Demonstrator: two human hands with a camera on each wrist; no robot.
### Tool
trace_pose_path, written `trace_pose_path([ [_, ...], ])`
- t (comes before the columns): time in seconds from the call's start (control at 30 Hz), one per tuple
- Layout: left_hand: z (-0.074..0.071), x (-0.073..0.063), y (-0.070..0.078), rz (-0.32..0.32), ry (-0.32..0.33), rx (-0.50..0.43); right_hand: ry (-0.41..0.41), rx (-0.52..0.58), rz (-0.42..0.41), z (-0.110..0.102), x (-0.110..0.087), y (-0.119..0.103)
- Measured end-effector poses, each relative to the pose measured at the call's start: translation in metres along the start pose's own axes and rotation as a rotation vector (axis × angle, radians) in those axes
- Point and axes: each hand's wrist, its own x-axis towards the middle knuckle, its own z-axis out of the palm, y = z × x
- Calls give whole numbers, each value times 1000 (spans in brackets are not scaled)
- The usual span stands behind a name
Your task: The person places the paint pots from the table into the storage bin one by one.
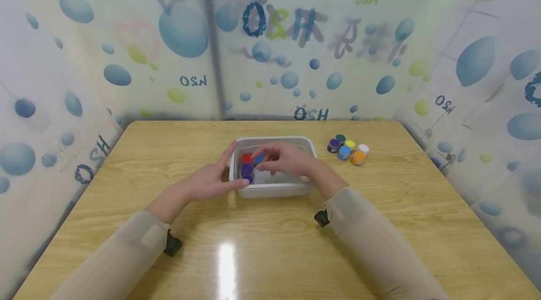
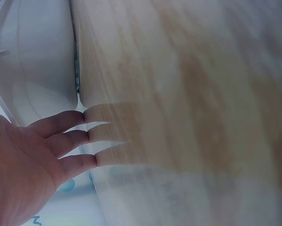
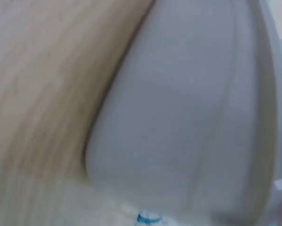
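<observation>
A white plastic bin (image 1: 274, 191) stands on the table. Along its left end inside are a red-lidded paint jar (image 1: 246, 158) and two purple-lidded jars (image 1: 247, 169). My left hand (image 1: 200, 182) lies spread around the bin's left end, thumb over the front rim. In the left wrist view its fingers (image 2: 68, 141) are straight beside the bin wall, tips at the tabletop. Over the bin, my right hand (image 1: 287, 158) pinches a blue-lidded jar (image 1: 259, 159) between curved index finger and thumb, right of the red lid. The right wrist view shows the bin's outer wall (image 3: 169, 108).
Several paint jars stand in a group on the table right of the bin, among them a dark purple one (image 1: 333, 145), a light blue one (image 1: 344, 152), an orange one (image 1: 357, 157) and a white one (image 1: 363, 149). A patterned curtain (image 1: 270, 79) hangs behind the table (image 1: 190, 145).
</observation>
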Motion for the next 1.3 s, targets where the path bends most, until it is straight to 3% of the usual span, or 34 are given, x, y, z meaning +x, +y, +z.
trace_pose_path([
  [0.2,1,0,1,-3,3,4,94,-17,-7,-22,-28,9],
  [0.63,1,-2,2,-2,2,9,312,-43,78,-70,-116,49],
  [0.93,2,-1,0,4,7,6,329,-68,206,-86,-162,86],
  [1.3,2,0,0,22,11,10,343,-94,307,-103,-190,132],
])
